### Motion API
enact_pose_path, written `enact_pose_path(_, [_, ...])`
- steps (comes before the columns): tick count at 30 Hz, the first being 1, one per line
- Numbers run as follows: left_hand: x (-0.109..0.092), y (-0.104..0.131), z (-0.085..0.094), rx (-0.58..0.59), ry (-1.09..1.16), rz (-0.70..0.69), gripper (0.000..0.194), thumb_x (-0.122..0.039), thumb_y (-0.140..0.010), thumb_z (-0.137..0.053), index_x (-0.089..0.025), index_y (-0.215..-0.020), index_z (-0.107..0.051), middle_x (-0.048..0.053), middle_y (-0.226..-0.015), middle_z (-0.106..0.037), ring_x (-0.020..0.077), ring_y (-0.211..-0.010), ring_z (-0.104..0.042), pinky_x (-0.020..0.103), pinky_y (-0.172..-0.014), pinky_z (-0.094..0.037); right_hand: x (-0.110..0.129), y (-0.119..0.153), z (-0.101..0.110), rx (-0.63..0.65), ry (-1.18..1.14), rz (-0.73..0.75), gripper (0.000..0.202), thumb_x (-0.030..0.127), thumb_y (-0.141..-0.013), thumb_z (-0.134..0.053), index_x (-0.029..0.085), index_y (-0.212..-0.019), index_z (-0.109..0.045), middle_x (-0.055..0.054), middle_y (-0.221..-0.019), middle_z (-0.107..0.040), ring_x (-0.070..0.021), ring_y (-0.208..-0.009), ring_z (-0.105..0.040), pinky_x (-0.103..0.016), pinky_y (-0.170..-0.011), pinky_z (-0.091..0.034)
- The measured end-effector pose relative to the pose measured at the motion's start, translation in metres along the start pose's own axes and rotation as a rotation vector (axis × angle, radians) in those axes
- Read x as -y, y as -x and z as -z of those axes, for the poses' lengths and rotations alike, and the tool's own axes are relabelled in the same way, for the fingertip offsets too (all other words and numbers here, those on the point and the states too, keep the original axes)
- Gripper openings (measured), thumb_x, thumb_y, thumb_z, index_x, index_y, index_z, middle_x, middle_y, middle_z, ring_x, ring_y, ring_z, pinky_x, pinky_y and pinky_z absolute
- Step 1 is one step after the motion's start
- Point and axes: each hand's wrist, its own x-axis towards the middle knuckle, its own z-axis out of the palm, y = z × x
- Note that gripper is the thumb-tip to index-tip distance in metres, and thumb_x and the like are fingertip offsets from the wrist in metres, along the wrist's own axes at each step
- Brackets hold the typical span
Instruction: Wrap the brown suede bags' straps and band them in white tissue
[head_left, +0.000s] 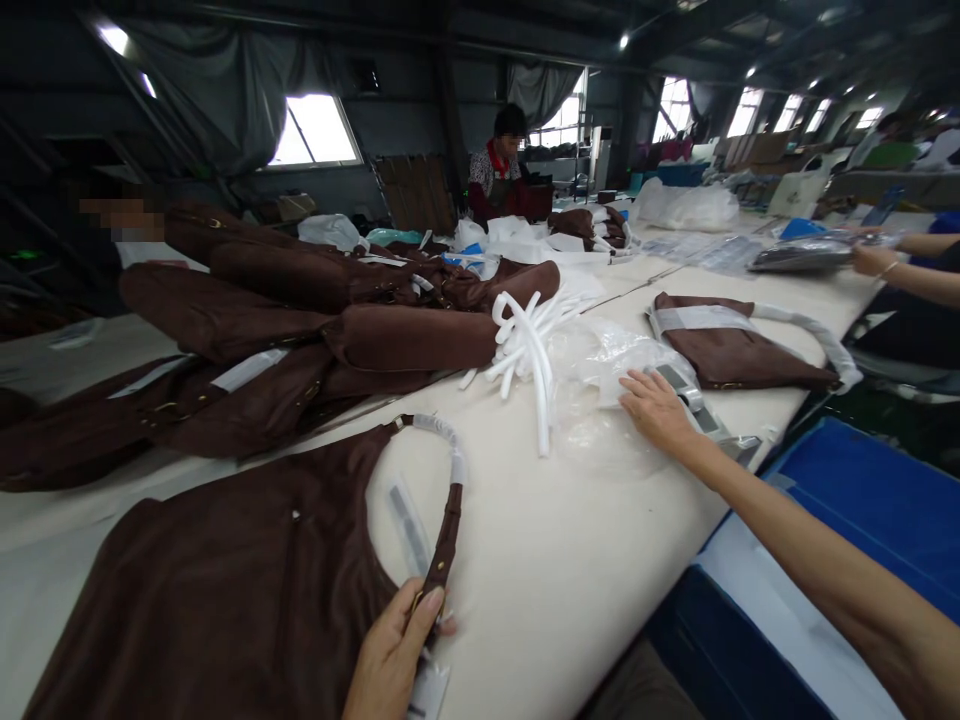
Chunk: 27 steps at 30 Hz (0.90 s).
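Observation:
A large brown bag lies on the pale table at the near left, its strap curving up and partly wrapped in clear film. My left hand is closed round the strap's lower end, thumb on top. Farther right, my right hand rests with fingers spread on clear plastic, beside a grey tape dispenser. Whether its fingertips grip the plastic is unclear. White foam tubes lie in a loose bunch left of the plastic. A clear strip shows inside the strap's loop.
Several brown bags are piled at the left. A brown bag with a wrapped strap lies at the right. Blue bins stand beside the table edge. A person is across the table; another person's hands hold a dark package.

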Motion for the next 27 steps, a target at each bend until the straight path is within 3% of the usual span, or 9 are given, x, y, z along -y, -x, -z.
enact_pose_path(4, [-0.002, 0.002, 0.001, 0.015, 0.013, -0.020, 0.049, -0.069, -0.081, -0.057, -0.021, -0.077, -0.064, 0.001, -0.068, -0.062, 0.0212, -0.072, -0.059, 0.028, -0.072, -0.045, 0.003, 0.002, 0.010, -0.108, -0.117, -0.034, 0.026, 0.023, -0.094, -0.047, 0.020, -0.088, -0.072, -0.014, -0.117, -0.072, -0.0297, -0.120, -0.060, -0.049, -0.108, -0.039])
enact_pose_path(7, [-0.001, 0.002, 0.001, 0.016, 0.034, -0.030, 0.045, -0.064, -0.083, -0.057, -0.020, -0.078, -0.065, 0.001, -0.068, -0.063, 0.0203, -0.072, -0.059, 0.027, -0.071, -0.045, 0.018, 0.006, 0.024, -0.208, -0.234, -0.117, 0.031, 0.033, -0.098, -0.041, 0.020, -0.098, -0.069, -0.010, -0.097, -0.073, -0.0250, -0.094, -0.067, -0.040, -0.086, -0.052])
enact_pose_path(10, [-0.001, 0.004, 0.002, 0.008, 0.068, -0.025, 0.043, -0.061, -0.084, -0.057, -0.020, -0.079, -0.065, 0.001, -0.069, -0.065, 0.0205, -0.073, -0.060, 0.028, -0.072, -0.045, 0.048, 0.011, 0.044, -0.328, -0.616, -0.274, 0.031, 0.045, -0.095, -0.050, 0.020, -0.097, -0.068, -0.004, -0.081, -0.068, -0.0193, -0.074, -0.062, -0.033, -0.071, -0.052])
enact_pose_path(12, [-0.004, 0.006, 0.003, 0.005, 0.103, -0.011, 0.040, -0.059, -0.085, -0.058, -0.019, -0.081, -0.066, 0.003, -0.073, -0.068, 0.0215, -0.077, -0.062, 0.029, -0.076, -0.045, 0.073, 0.015, 0.053, -0.222, -0.923, -0.326, 0.030, 0.050, -0.087, -0.063, 0.021, -0.092, -0.071, -0.002, -0.078, -0.066, -0.0174, -0.070, -0.060, -0.030, -0.067, -0.051])
enact_pose_path(14, [-0.007, 0.010, 0.004, 0.003, 0.164, 0.016, 0.038, -0.055, -0.086, -0.059, -0.018, -0.086, -0.067, 0.005, -0.079, -0.072, 0.0227, -0.083, -0.064, 0.030, -0.082, -0.045, 0.100, 0.019, 0.052, 0.049, -1.099, -0.286, 0.030, 0.050, -0.081, -0.069, 0.021, -0.087, -0.074, -0.002, -0.076, -0.067, -0.0167, -0.068, -0.058, -0.028, -0.063, -0.049])
enact_pose_path(17, [-0.011, 0.014, 0.006, 0.016, 0.285, 0.050, 0.038, -0.052, -0.086, -0.061, -0.017, -0.097, -0.069, 0.009, -0.094, -0.075, 0.0226, -0.091, -0.065, 0.031, -0.088, -0.045, 0.139, 0.026, 0.028, 0.461, -1.199, -0.162, 0.028, 0.046, -0.081, -0.068, 0.020, -0.083, -0.076, -0.001, -0.073, -0.066, -0.0156, -0.066, -0.056, -0.026, -0.062, -0.046])
enact_pose_path(19, [-0.011, 0.014, 0.008, 0.035, 0.313, 0.057, 0.042, -0.054, -0.083, -0.064, -0.016, -0.100, -0.070, 0.009, -0.099, -0.074, 0.0221, -0.091, -0.064, 0.030, -0.087, -0.045, 0.165, 0.030, 0.004, 0.638, -1.260, -0.129, 0.027, 0.044, -0.082, -0.066, 0.019, -0.081, -0.076, 0.001, -0.069, -0.064, -0.0140, -0.063, -0.053, -0.025, -0.059, -0.042])
enact_pose_path(23, [-0.010, 0.013, 0.012, 0.082, 0.254, 0.027, 0.047, -0.057, -0.081, -0.065, -0.015, -0.098, -0.073, 0.007, -0.092, -0.071, 0.0221, -0.088, -0.061, 0.029, -0.081, -0.046, 0.214, 0.028, -0.031, 0.722, -1.369, -0.159, 0.027, 0.044, -0.077, -0.071, 0.017, -0.073, -0.071, 0.004, -0.061, -0.059, -0.0116, -0.056, -0.047, -0.023, -0.054, -0.037])
enact_pose_path(27, [-0.004, 0.008, 0.016, 0.092, 0.280, 0.053, 0.046, -0.057, -0.078, -0.068, -0.017, -0.100, -0.075, 0.005, -0.091, -0.072, 0.0226, -0.089, -0.061, 0.028, -0.081, -0.046, 0.241, 0.017, -0.037, 0.668, -1.372, -0.207, 0.033, 0.050, -0.072, -0.075, 0.018, -0.077, -0.069, 0.004, -0.061, -0.059, -0.0122, -0.057, -0.049, -0.023, -0.052, -0.036])
